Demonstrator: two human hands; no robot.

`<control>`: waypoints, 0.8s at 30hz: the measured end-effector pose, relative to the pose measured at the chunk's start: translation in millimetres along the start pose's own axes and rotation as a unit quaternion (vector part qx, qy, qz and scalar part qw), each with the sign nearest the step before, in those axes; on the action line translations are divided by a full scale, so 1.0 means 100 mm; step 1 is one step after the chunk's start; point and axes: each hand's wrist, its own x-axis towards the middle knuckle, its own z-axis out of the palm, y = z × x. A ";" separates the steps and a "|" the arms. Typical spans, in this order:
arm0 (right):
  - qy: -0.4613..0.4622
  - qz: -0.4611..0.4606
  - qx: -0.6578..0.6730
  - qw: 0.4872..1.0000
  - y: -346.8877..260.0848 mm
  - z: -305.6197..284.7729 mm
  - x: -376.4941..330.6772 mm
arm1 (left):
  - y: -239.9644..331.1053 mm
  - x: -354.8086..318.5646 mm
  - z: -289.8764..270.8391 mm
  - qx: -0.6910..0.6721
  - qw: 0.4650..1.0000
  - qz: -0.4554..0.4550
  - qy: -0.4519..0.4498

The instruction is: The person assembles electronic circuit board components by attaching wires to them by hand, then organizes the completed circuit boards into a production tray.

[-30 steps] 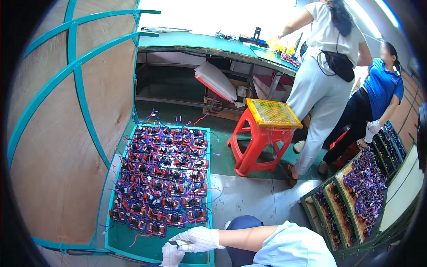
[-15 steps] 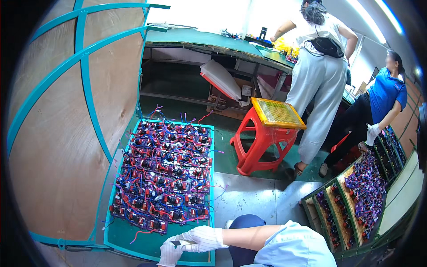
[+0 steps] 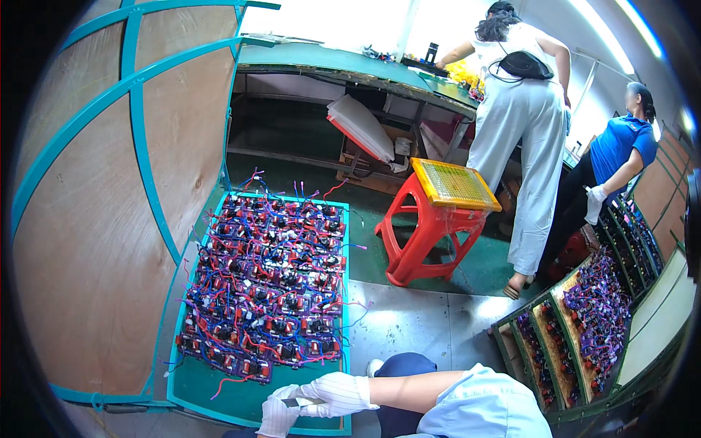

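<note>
Small dark object, too small to identify, between gloved hands at green tray's near end; right hand extended leftward, forearm nearly level, meeting left hand; either's grip, cannot tell; wired circuit boards beyond.

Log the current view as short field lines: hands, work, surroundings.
Left hand: gloved, fingers meeting the right's
Right hand: gloved, over the tray's near end
At fingers: small dark item, kind unclear
Tray: teal-rimmed, holding circuit boards with red and blue wires
Stool: red, yellow grid panel on top
Co-workers: two, beyond the stool
</note>
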 end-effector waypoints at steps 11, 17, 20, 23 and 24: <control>0.026 -0.021 0.030 0.999 -0.13 -0.05 -0.07 | 0.01 -0.02 0.00 0.022 0.998 0.048 0.032; -0.005 -0.006 0.005 1.000 -0.11 -0.08 -0.09 | 0.05 0.00 -0.01 0.022 1.000 0.010 -0.004; -0.018 -0.004 -0.005 1.000 -0.06 -0.02 -0.07 | 0.00 -0.05 0.02 0.014 1.000 0.005 -0.008; -0.006 -0.013 -0.003 1.000 -0.05 0.00 -0.07 | 0.01 -0.06 0.01 0.039 0.999 -0.013 -0.030; -0.018 -0.001 -0.007 1.000 -0.08 -0.03 -0.06 | 0.02 -0.05 -0.02 0.023 1.000 0.000 -0.015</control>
